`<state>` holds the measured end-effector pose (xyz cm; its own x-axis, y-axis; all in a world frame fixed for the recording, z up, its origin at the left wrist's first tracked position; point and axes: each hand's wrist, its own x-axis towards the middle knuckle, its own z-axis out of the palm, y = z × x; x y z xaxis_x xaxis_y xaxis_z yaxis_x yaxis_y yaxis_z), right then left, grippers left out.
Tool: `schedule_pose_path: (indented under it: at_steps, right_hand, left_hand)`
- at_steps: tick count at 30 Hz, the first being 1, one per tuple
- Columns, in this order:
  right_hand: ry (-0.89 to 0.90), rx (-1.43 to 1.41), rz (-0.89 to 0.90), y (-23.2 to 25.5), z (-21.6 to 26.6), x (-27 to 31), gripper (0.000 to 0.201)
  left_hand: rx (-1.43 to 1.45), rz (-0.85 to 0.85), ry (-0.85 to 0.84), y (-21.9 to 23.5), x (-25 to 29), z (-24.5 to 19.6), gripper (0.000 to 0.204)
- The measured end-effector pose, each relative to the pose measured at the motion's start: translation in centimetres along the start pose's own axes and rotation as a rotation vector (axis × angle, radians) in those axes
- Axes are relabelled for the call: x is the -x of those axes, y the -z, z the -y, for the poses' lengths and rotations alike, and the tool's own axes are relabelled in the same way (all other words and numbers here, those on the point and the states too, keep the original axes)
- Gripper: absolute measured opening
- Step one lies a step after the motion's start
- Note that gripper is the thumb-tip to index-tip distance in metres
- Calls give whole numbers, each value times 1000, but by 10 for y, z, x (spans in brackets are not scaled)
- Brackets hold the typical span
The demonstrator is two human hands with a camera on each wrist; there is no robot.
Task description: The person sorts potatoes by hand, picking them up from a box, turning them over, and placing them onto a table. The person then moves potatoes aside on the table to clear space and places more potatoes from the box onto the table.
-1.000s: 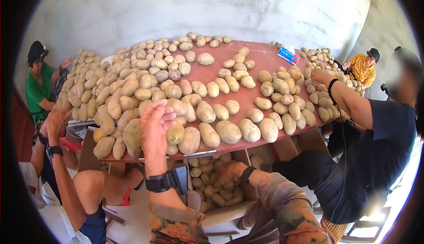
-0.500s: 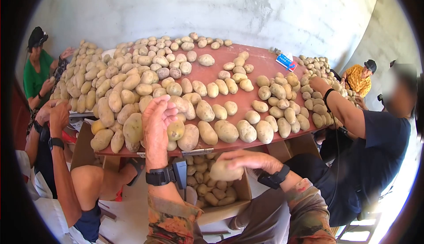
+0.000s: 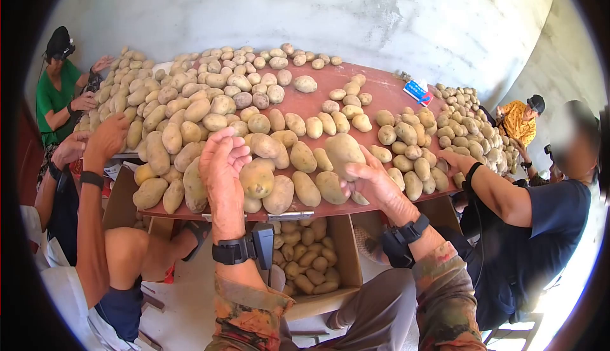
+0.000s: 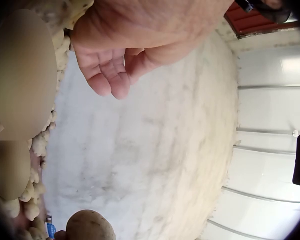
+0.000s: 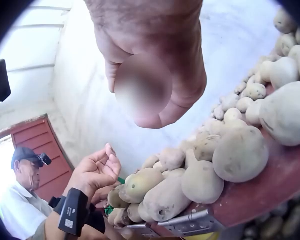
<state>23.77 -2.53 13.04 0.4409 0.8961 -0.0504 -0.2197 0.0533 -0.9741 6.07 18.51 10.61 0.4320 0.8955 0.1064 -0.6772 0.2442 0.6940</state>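
Note:
My right hand [image 3: 381, 189] holds a large potato [image 3: 344, 154] above the front row of potatoes on the red table [image 3: 381, 77]. In the right wrist view the right hand [image 5: 155, 65] is seen close up, its fingers curled round the potato, partly blurred. My left hand [image 3: 223, 170] is raised at the table's front edge, beside a yellowish potato [image 3: 257, 178], fingers loosely bent and nothing in them. In the left wrist view the left hand [image 4: 140, 40] shows its bent fingers, and the held potato [image 4: 90, 226] appears at the bottom.
A cardboard box [image 3: 343, 249] of potatoes stands below the table's front edge. Potato heaps cover the table's left and right sides. A blue tissue pack [image 3: 417, 92] lies at the back. Other people sit at both sides, one in a dark shirt [image 3: 540, 236] with an arm over the table.
My right hand has come up from the box with the potato and moved over the table's front edge. My left hand has stayed nearly in place, raised.

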Motion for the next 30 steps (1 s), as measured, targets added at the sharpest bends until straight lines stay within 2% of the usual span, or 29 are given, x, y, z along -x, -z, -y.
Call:
schedule_pose_path:
  at_steps: [6, 9, 12, 15, 16, 19, 20, 23, 24, 26, 28, 30]
  right_hand:
    - [-121, 234, -142, -17, 6, -45, 54]
    - [-164, 426, -138, -29, 15, -67, 45]
    - [-20, 533, -185, -32, 6, -98, 52]
    - [126, 821, -335, -35, -9, -128, 57]
    - [167, 856, -317, -33, -20, -140, 63]
    - [68, 1108, -119, -40, -29, -143, 67]
    - [28, 1178, -90, -42, -34, -143, 65]
    - [107, 1247, -9, -41, -36, -136, 62]
    - [127, 1335, -35, -40, -35, -135, 54]
    - [153, 1340, -41, -44, -21, -119, 47]
    - [536, 1240, -112, -29, -33, -114, 34]
    - [491, 958, -61, -42, -30, -77, 30]
  left_hand:
    - [-17, 17, 23, 0, 1, -1, 17]
    - [-13, -4, 21, 1, 0, -2, 17]
    - [5, -1, -7, 6, -2, -3, 21]
    - [-1, -19, -13, 8, -1, -7, 21]
    - [9, -10, -20, 8, -1, -7, 21]
    - [-22, -10, -6, 8, -1, -8, 21]
    - [-30, -4, 3, 9, -1, -8, 21]
    - [-48, 18, 33, 1, 1, -19, 23]
    - [-48, 25, 41, 10, -3, -10, 24]
    - [-59, 46, 62, 16, -6, -6, 27]
    - [-64, 71, 82, 19, -9, -5, 28]
    - [-58, 81, 71, 22, -10, -5, 29]
